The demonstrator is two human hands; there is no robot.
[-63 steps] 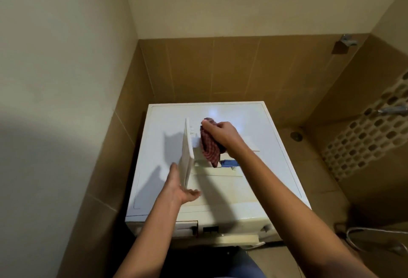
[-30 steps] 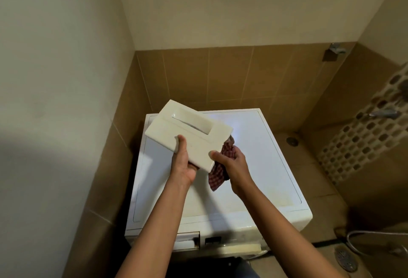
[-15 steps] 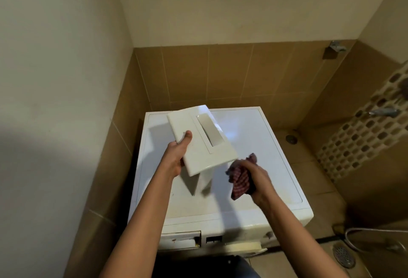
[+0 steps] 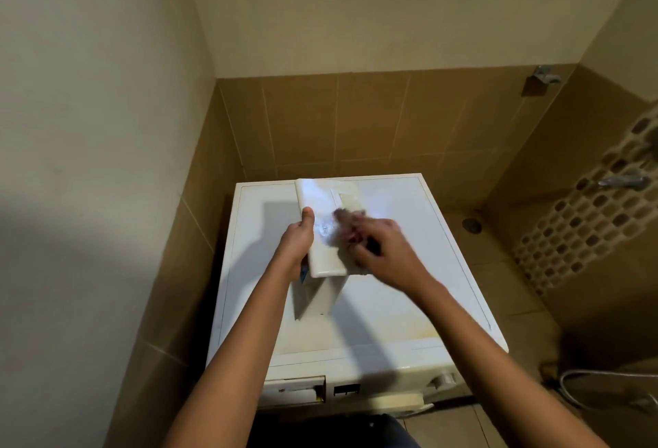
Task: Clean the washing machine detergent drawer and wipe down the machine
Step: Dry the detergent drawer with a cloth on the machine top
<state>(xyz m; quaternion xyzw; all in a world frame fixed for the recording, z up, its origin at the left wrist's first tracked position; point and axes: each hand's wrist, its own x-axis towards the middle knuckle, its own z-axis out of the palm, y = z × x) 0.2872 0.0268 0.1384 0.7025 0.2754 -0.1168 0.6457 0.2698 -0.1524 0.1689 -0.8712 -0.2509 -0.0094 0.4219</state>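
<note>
As the left hand (image 4: 297, 244) grips the detergent drawer (image 4: 322, 255) over the washing machine (image 4: 409, 305), the right hand (image 4: 382, 251), clutching a cloth (image 4: 351, 234), might scrub it loose.

Tiled walls (image 4: 356, 120) crowd the washing machine (image 4: 384, 323) at left and behind; the floor (image 4: 505, 291) at its right seems open.

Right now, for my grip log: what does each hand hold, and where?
The left hand grips the detergent drawer by its front panel's left edge; right hand holds a blurred red cloth, bunched, against that panel.
</note>
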